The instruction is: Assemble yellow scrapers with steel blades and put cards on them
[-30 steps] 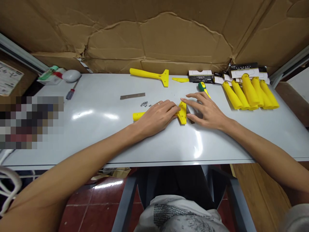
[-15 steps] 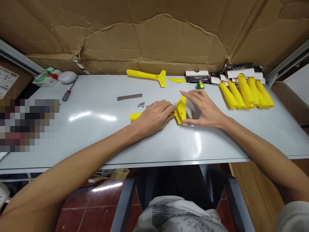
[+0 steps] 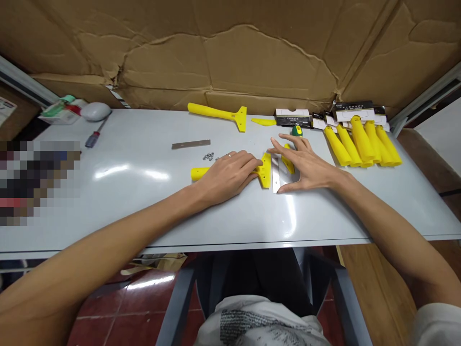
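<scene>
My left hand (image 3: 230, 175) is closed over the handle of a yellow scraper (image 3: 265, 171), pressing it on the table with the T-shaped head pointing right. Just right of that head, my right hand (image 3: 306, 166) grips a metal scraper blade (image 3: 275, 180) by its two ends, thumb at the near end and fingers at the far end. A small yellow clamp plate (image 3: 288, 159) lies under the arch of my right hand, partly hidden by the fingers. Several small screws (image 3: 208, 156) lie beyond my left hand, near another flat blade (image 3: 191, 143).
Along the back are a second yellow scraper (image 3: 216, 112), a yellow plate (image 3: 263, 122), a black-and-white box (image 3: 293, 117) and a green-yellow screwdriver handle (image 3: 297, 130). Several yellow handles (image 3: 362, 139) lie right. A grey-handled screwdriver (image 3: 92, 139) and white mouse-shaped object (image 3: 95, 111) lie left.
The yellow clamp plate has come away from the scraper head and lies to the right under my right hand. The blade now shows flat beside the head. My left hand keeps its hold.
</scene>
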Available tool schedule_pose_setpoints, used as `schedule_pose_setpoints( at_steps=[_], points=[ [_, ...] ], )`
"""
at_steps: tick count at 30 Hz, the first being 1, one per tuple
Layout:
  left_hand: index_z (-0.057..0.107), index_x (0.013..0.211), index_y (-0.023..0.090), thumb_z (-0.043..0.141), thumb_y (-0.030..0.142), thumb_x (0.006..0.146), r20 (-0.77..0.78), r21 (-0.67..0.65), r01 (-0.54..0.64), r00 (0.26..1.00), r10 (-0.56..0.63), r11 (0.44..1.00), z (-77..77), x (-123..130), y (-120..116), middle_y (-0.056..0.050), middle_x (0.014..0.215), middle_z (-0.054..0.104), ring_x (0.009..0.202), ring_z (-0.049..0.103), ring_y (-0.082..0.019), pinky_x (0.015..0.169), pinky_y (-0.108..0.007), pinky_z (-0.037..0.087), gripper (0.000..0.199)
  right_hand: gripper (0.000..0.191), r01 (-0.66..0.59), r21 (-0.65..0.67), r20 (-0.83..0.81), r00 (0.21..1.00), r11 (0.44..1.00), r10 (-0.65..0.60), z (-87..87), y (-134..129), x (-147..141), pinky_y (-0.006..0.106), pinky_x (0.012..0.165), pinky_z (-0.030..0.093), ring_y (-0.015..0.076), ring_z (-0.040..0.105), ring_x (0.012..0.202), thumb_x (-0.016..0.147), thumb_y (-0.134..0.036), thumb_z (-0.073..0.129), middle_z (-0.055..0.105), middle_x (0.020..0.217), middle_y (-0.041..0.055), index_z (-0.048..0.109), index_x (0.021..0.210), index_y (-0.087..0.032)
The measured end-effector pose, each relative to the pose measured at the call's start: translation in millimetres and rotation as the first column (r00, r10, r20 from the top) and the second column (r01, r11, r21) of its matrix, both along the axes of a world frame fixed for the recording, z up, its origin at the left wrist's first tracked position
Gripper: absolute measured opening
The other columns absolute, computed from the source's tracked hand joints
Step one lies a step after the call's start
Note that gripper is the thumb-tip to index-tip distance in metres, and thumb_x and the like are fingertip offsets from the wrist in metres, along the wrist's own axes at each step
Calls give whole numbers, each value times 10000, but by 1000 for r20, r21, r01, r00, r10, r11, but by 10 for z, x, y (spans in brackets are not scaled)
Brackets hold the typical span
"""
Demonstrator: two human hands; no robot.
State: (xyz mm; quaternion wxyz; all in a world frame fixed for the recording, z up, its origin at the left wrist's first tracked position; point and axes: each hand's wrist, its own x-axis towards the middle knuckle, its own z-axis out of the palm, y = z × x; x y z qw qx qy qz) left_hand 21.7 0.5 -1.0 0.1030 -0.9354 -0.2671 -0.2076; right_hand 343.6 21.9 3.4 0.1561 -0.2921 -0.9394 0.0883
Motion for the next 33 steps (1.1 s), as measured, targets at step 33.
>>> schedule_pose_setpoints(
  at_steps=[33],
  points=[
    [711, 1293, 158, 492, 279, 1255, -30, 46, 11, 1000, -10, 999, 17, 15, -34, -111, 1147, 825, 1076, 774, -291, 887, -394, 586, 253, 1099, 197, -71, -126, 971, 978, -205, 120, -328, -257, 573, 1050, 659, 369, 707, 1211, 972, -502, 752, 695, 1484, 177, 255, 1921, -255]
  ],
)
